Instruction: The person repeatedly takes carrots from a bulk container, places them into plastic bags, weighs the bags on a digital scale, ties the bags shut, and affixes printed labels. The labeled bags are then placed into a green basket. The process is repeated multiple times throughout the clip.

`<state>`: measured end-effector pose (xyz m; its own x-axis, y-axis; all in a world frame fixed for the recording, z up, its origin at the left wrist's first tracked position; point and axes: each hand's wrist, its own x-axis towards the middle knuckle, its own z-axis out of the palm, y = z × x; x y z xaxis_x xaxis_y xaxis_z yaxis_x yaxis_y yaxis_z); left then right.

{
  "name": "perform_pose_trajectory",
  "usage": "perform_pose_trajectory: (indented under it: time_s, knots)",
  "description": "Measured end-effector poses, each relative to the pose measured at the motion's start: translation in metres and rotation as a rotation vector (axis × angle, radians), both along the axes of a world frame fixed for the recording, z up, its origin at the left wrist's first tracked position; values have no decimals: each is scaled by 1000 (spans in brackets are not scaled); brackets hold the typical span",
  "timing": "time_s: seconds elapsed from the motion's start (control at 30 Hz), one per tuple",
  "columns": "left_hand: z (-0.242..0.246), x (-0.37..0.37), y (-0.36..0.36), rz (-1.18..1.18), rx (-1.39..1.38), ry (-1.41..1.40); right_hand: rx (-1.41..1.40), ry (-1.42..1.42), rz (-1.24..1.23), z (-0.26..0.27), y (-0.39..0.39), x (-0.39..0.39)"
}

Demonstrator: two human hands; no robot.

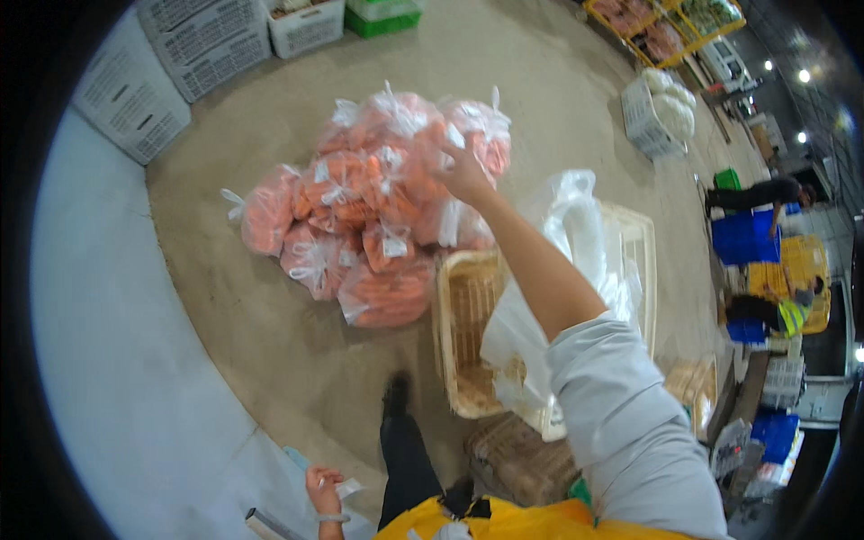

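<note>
My right hand [464,170] reaches over a heap of clear plastic bags of carrots [398,293], its fingers at a blurred bag [424,158] with a white label [453,137]. Blur hides whether the fingers grip this bag. The bags have knotted tops, and several bear white labels. Low in view, my left hand [324,487] holds a small white slip [347,487]; a blue-green strip [297,459] shows beside it. Under my right arm, clear plastic bags [574,229] lie over a cream plastic crate [467,337].
A white wall panel [128,324] borders the left. White crates [209,40] and a green crate [383,21] stand at the far side. Another white crate [649,125] holds pale bundles. Two people [752,196] work by blue bins [746,237] at right. A brown crate [516,455] sits near my feet.
</note>
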<state>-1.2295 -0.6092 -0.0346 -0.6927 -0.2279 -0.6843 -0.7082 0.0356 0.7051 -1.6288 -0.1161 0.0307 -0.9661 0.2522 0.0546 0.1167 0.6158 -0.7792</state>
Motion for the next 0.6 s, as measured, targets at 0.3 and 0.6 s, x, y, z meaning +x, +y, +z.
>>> perform_pose_trajectory:
  time_s: [0.3,0.6]
  knots:
    - [38,-89,113,-430,392,-120,-67,-411,-788,67,84,337]
    - [50,-116,158,-826,147,-112,85,-698,-802,-60,64,494]
